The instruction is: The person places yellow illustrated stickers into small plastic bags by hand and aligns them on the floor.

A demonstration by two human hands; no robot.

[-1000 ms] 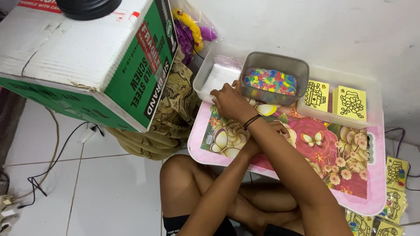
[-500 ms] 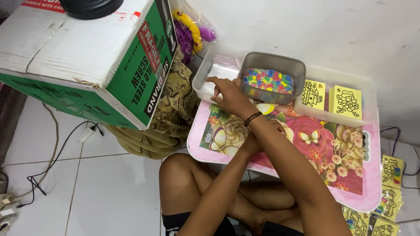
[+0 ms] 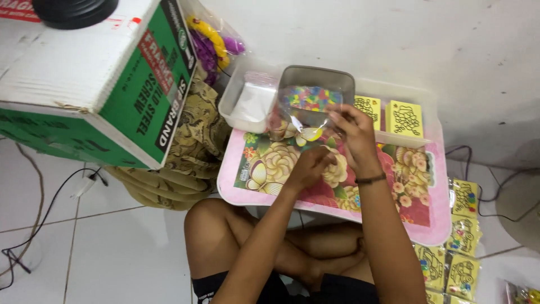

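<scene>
One clear plastic bag (image 3: 298, 115), lifted above the pink flowered desk (image 3: 337, 174), in front of one grey tub of coloured beads (image 3: 315, 93). Right hand (image 3: 351, 132) pinching the bag's upper edge, grip narrow on the film; left hand (image 3: 309, 166) below it, grip curled, contents impossible to tell. Two yellow cards (image 3: 388, 115) standing in one clear tray (image 3: 419, 98); one white tray (image 3: 250, 104) alongside; one green-and-white carton (image 3: 107, 79) at left. A second ago: right hand low at the tub's near edge, no bag raised.
</scene>
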